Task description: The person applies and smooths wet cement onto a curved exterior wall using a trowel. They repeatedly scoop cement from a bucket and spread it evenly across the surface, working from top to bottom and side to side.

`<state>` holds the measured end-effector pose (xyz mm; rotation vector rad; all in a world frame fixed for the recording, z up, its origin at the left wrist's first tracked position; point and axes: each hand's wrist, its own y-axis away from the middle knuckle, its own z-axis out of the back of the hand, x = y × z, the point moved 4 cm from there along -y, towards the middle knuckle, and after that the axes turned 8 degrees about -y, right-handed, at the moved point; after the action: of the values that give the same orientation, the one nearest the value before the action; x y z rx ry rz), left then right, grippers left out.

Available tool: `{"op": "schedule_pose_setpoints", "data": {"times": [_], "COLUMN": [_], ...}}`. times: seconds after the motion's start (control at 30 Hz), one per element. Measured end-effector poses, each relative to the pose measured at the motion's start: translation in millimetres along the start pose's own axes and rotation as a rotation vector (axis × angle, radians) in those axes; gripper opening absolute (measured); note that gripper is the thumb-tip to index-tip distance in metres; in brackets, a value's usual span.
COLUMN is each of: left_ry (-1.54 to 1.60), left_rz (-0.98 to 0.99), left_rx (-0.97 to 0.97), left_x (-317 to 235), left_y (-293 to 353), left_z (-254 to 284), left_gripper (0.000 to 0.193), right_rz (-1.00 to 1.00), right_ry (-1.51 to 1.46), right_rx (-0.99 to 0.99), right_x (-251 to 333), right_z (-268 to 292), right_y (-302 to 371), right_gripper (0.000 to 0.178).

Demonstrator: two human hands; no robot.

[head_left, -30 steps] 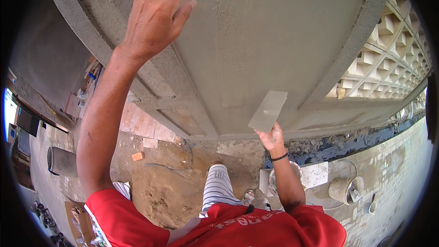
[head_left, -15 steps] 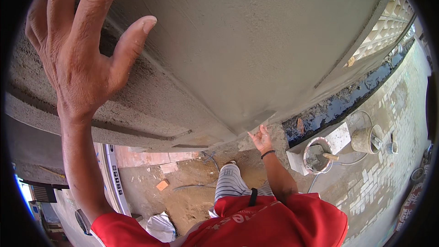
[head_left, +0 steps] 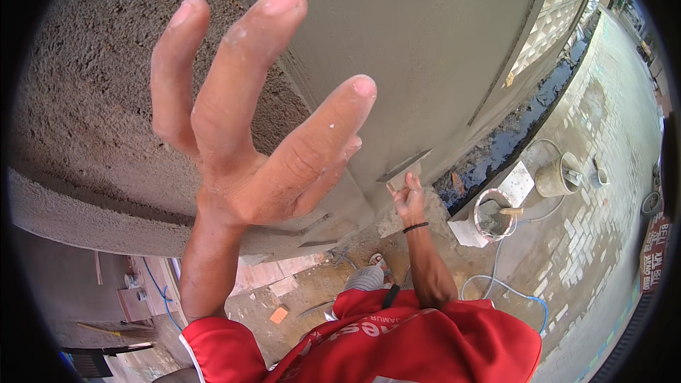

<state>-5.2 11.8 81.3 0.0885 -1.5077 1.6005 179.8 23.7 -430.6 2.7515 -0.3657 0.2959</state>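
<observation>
My left hand (head_left: 237,170) is raised close up, its fingers spread and nothing in it. It hangs before the edge between a rough, coarse-rendered wall face (head_left: 92,92) and a smooth grey plastered face (head_left: 404,50); whether it touches cannot be told. Lower down, my right hand (head_left: 409,202) holds a flat plastering trowel (head_left: 406,168) at the lower part of the smooth face. The blade slants up to the right, and its handle is hidden by the fingers.
To the right, a bucket of grey mortar (head_left: 489,225) holds a wooden-handled tool (head_left: 511,211). Beyond stand a beige bucket (head_left: 553,179) and a small pot (head_left: 600,178). A ditch of dark water (head_left: 521,124) follows the wall. A blue hose (head_left: 545,312) and a brick piece (head_left: 279,314) lie on the ground.
My left hand has swung right and turned, its fingers now pointing up and right. The trowel in my right hand has shifted slightly and tilted. The view has turned, showing more rough wall.
</observation>
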Motion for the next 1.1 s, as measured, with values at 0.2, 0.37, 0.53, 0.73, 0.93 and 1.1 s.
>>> {"op": "schedule_pose_setpoints", "data": {"times": [0.2, 0.37, 0.53, 0.73, 0.93, 1.1], "left_ry": [-0.012, -0.205, -0.145, -0.077, -0.150, -0.280], "left_rz": [0.339, 0.521, 0.583, 0.600, 0.595, 0.587], "left_rx": [-0.189, -0.071, -0.011, 0.089, 0.073, 0.080], "left_x": [26.9, 30.8, 25.8, 14.4, 3.5, 14.4], "left_y": [4.9, 11.0, 11.8, 10.1, -0.1, 17.1], "left_z": [46.7, 53.7, 45.0, 32.2, -0.5, 12.6], "left_gripper": [0.040, 0.052, 0.059, 0.061, 0.063, 0.057], "right_rz": [0.232, 0.421, 0.544, 0.675, 0.634, 0.313], "right_ry": [0.021, -0.018, 0.063, 0.166, 0.109, -0.075], "right_rx": [0.093, 0.222, 0.378, 0.561, 0.906, 1.206], "right_x": [49.5, 109.2, 154.4, 176.0, 239.1, 256.6], "right_z": [-120.3, -272.9, -433.2, -606.6, -686.3, -502.7], "right_y": [14.0, 41.8, 87.3, 154.1, 213.1, 128.4], "right_gripper": [0.030, 0.033, 0.034, 0.040, 0.033, 0.039]}}
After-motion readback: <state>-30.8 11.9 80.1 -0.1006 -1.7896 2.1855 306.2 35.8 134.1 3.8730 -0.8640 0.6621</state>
